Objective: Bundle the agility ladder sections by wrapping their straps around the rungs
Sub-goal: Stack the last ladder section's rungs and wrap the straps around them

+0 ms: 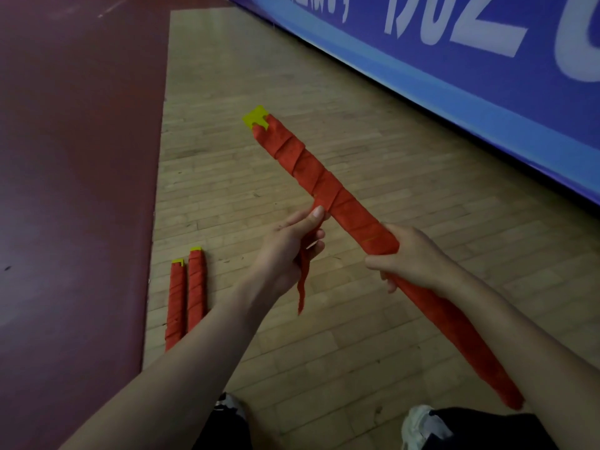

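A long bundle of yellow ladder rungs (256, 116) wound in red strap (311, 170) slants across the middle of the view, held above the wooden floor. My right hand (412, 258) grips the bundle near its middle. My left hand (292, 248) pinches the loose red strap end (302, 287) just beside the bundle, thumb pressed near the last wrap; the tail hangs down below my palm. Two wrapped bundles (186, 297) lie side by side on the floor at the left, yellow tips showing at their far ends.
A dark red floor zone (71, 190) borders the wooden strip (227, 76) on the left. A blue banner with white lettering (454, 43) runs along the right. My shoes (418, 427) and knees show at the bottom edge.
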### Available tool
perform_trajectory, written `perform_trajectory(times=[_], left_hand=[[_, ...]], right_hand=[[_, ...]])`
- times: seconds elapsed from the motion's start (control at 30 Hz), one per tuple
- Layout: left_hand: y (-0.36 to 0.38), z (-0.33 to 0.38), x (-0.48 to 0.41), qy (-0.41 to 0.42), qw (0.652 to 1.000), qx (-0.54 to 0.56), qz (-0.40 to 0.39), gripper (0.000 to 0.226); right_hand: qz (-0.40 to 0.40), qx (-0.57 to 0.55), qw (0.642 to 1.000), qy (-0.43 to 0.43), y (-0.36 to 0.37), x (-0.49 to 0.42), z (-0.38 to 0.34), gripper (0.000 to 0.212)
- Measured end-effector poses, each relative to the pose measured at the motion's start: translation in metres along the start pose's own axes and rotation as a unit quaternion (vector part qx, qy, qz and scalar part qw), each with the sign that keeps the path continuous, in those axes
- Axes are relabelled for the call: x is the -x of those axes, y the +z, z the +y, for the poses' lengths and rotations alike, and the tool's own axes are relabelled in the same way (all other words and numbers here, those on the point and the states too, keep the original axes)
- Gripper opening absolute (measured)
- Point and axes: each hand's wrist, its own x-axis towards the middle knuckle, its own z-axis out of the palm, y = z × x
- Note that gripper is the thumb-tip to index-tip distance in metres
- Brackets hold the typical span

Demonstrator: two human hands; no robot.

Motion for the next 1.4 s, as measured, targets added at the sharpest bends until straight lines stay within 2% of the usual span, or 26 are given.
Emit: perform_trajectory(times=[0.1, 0.2, 0.3, 0.43, 0.57, 0.63, 0.7, 0.8, 0.87, 0.97, 1.03, 1.1, 1.23, 1.3, 1.4], left_hand=[[0.0, 0.002, 0.0, 0.009, 1.0, -0.012, -0.019, 0.013], [-0.001, 0.003, 0.001, 0.041, 0.998, -0.034, -0.018, 0.012], [0.001, 0.0, 0.003, 0.034, 0.999, -0.025, -0.03, 0.009], [0.007, -0.007, 0.005, 0.011, 0.996, 0.033, -0.083, 0.005], [0.008, -0.006, 0.007, -0.007, 0.989, 0.022, -0.148, 0.026], [0.008, -0.005, 0.007, 0.022, 0.991, 0.005, -0.134, 0.016], [0.009, -0.005, 0.006, 0.048, 0.995, -0.024, -0.087, 0.013], [0.006, -0.004, 0.001, 0.075, 0.994, -0.079, -0.029, 0.023], [0.005, -0.005, 0.0, 0.083, 0.992, -0.097, -0.002, 0.026], [0.005, -0.008, 0.001, 0.086, 0.991, -0.09, 0.04, 0.024], [0.006, -0.009, 0.002, 0.083, 0.991, -0.084, 0.06, 0.023], [0.007, -0.009, 0.001, 0.073, 0.991, -0.073, 0.086, 0.023], [0.006, -0.009, -0.001, 0.058, 0.992, -0.069, 0.091, 0.021], [0.004, -0.008, -0.002, 0.056, 0.993, -0.077, 0.067, 0.018], [0.004, -0.004, -0.002, 0.046, 0.996, -0.074, 0.015, 0.012]], right_hand=[[-0.056, -0.07, 0.996, 0.007, -0.004, -0.002, 0.003, 0.02], [-0.11, -0.119, 0.987, 0.014, -0.009, 0.001, -0.002, 0.015], [-0.168, -0.175, 0.97, 0.02, -0.011, 0.004, -0.004, 0.024], [-0.281, -0.257, 0.925, -0.007, -0.007, 0.002, 0.0, 0.03], [-0.358, -0.338, 0.87, 0.001, -0.001, -0.002, 0.007, 0.022], [-0.373, -0.361, 0.855, 0.011, 0.002, -0.003, 0.008, 0.025], [-0.357, -0.357, 0.863, 0.014, 0.005, -0.004, 0.006, 0.035], [-0.299, -0.283, 0.911, 0.019, 0.004, -0.003, -0.002, 0.055], [-0.245, -0.212, 0.946, 0.017, 0.004, -0.001, -0.007, 0.05], [-0.16, -0.122, 0.98, 0.012, 0.007, 0.002, -0.011, 0.039], [-0.106, -0.042, 0.994, 0.003, 0.01, 0.003, -0.012, 0.051], [-0.049, 0.054, 0.997, -0.015, 0.013, 0.003, -0.009, 0.064], [0.08, 0.236, 0.964, -0.097, 0.019, 0.001, -0.003, 0.055], [0.113, 0.25, 0.954, -0.118, 0.019, 0.0, 0.0, 0.054], [0.143, 0.196, 0.963, -0.115, 0.014, -0.002, 0.003, 0.049]])
